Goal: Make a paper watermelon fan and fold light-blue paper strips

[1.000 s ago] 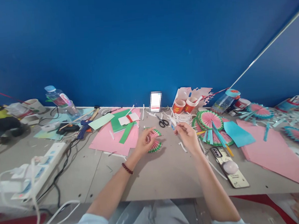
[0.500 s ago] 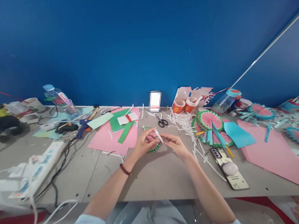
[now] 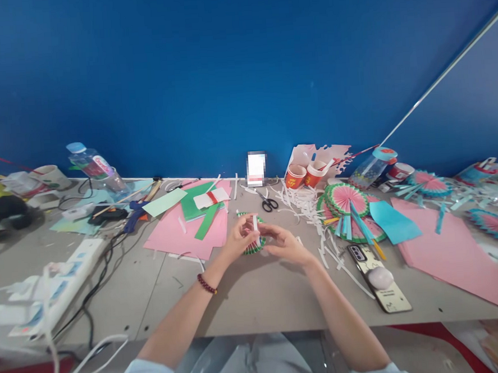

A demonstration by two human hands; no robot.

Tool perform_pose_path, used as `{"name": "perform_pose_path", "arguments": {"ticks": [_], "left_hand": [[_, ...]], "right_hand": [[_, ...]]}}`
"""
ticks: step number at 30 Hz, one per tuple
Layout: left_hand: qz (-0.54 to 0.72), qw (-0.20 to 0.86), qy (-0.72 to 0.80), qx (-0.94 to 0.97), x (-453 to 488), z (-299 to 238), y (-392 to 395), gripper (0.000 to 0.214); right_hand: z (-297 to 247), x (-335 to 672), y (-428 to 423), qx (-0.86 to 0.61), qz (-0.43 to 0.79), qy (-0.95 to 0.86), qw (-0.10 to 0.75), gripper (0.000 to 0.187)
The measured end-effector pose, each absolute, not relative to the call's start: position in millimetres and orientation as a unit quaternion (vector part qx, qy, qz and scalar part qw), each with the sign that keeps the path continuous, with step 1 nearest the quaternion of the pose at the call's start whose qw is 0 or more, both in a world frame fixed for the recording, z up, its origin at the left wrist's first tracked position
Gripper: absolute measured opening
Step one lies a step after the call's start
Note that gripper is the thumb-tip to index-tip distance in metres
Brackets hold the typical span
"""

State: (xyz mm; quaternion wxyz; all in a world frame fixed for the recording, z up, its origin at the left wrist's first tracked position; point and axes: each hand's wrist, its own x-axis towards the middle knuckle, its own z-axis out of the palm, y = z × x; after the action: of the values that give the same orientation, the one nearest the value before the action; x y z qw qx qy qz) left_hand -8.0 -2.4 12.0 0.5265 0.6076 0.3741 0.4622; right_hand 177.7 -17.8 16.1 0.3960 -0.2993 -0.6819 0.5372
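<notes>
Holding the paper fan (image 3: 253, 245), left hand (image 3: 236, 241) touches right hand (image 3: 285, 246), seemingly pinching a strip (image 3: 255, 224).

The left hand (image 3: 236, 242) and right hand (image 3: 285, 247) conceal most of the pleated pink-and-green paper fan (image 3: 249, 250) from view.

A grey table (image 3: 256, 304) is carrying craft clutter. Pink paper sheets (image 3: 180, 238) are lying left of the middle with green paper (image 3: 193, 204) on top. Scissors (image 3: 268, 203) and white paper strips (image 3: 307, 202) are lying toward the back, near two red cups (image 3: 305, 176). Paper fans (image 3: 345, 198), a phone (image 3: 381, 282) and a big pink sheet (image 3: 451, 258) are sitting to the right, while a power strip (image 3: 58, 282) is resting at the left.
</notes>
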Motion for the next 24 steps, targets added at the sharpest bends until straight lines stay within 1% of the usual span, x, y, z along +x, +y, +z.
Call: {"name": "perform_pose_path", "arguments": {"ticks": [2,4,6,7,9,12,16,18,21,24], "left_hand": [[0.464,0.527,0.389,0.596,-8,13,-1,0.043],[0.467,0.511,0.415,0.591,-8,14,0,0.037],[0.467,0.489,0.436,0.593,-9,15,1,0.037],[0.466,0.480,0.440,0.599,-10,15,1,0.039],[0.466,0.465,0.439,0.611,-12,14,1,0.043],[0.468,0.447,0.440,0.623,-13,13,1,0.047],[0.428,0.489,0.415,0.637,-13,14,1,0.050],[0.419,0.520,0.404,0.625,-11,14,2,0.045],[0.441,0.543,0.404,0.590,-9,14,4,0.035],[0.465,0.547,0.415,0.560,-9,13,6,0.027]], "right_hand": [[15,174,-18,-0.334,0.474,-0.710,0.399,0.044],[14,170,-18,-0.356,0.414,-0.733,0.406,0.028],[12,165,-19,-0.357,0.374,-0.743,0.425,0.012],[11,163,-19,-0.354,0.363,-0.742,0.439,0.009],[10,159,-20,-0.353,0.357,-0.726,0.469,0.009],[9,156,-21,-0.376,0.380,-0.683,0.499,0.013],[11,158,-22,-0.403,0.419,-0.643,0.499,0.021],[11,160,-22,-0.401,0.437,-0.634,0.496,0.024],[13,164,-24,-0.382,0.488,-0.622,0.479,0.030],[15,165,-27,-0.366,0.529,-0.607,0.467,0.029]]}}
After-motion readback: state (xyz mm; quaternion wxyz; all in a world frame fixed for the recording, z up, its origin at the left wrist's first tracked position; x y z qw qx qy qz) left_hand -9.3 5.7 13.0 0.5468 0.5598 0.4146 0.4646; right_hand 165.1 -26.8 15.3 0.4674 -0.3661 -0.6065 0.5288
